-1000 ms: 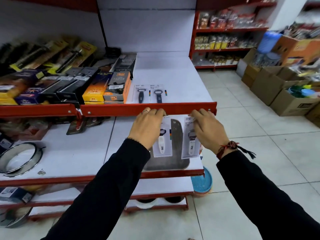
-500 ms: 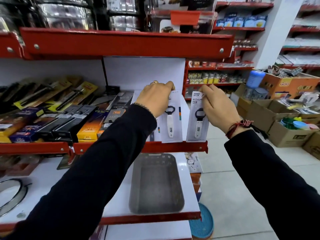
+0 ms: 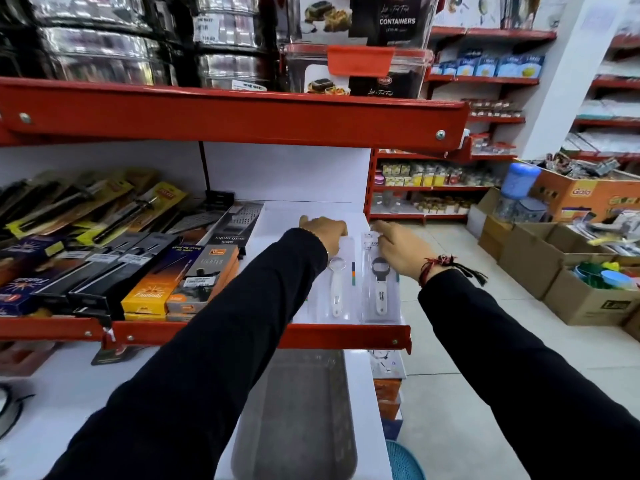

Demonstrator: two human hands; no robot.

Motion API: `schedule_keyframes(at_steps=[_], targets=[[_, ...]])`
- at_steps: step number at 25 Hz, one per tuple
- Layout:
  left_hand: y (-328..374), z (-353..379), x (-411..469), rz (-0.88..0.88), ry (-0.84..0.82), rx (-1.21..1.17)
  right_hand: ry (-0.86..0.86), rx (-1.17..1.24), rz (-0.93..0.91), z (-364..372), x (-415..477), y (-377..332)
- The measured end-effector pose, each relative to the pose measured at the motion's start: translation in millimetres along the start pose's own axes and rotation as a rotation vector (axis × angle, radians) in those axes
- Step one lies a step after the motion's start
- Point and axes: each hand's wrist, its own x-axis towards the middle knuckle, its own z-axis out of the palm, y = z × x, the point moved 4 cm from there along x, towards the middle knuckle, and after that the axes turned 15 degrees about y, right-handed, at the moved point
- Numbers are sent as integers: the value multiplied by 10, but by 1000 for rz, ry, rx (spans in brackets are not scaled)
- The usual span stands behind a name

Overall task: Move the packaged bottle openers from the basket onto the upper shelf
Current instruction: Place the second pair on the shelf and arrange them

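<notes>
Two clear-packaged white bottle openers (image 3: 358, 282) lie flat on the white upper shelf with a red front lip (image 3: 346, 336), side by side, long axes running front to back, ring ends away from us. Our left hand (image 3: 327, 233) and right hand (image 3: 398, 251) each pinch the far top edge of one pack. A box above reads "CONTAINERS" (image 3: 396, 20). The grey rectangular basket (image 3: 298, 417) sits on the shelf below. Half a second earlier we held both packs upright above the lip.
</notes>
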Motion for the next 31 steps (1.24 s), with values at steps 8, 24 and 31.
schedule_keyframes(at_steps=[8, 24, 31], targets=[[-74, 539, -92, -83, -80, -83, -153, -75, 52, 472, -44, 263], [-993, 77, -714, -123, -347, 335, -295, -60, -150, 537, -152, -404], [-1174, 143, -973, -116, -538, 309, -589, -129, -243, 883, -380, -962]])
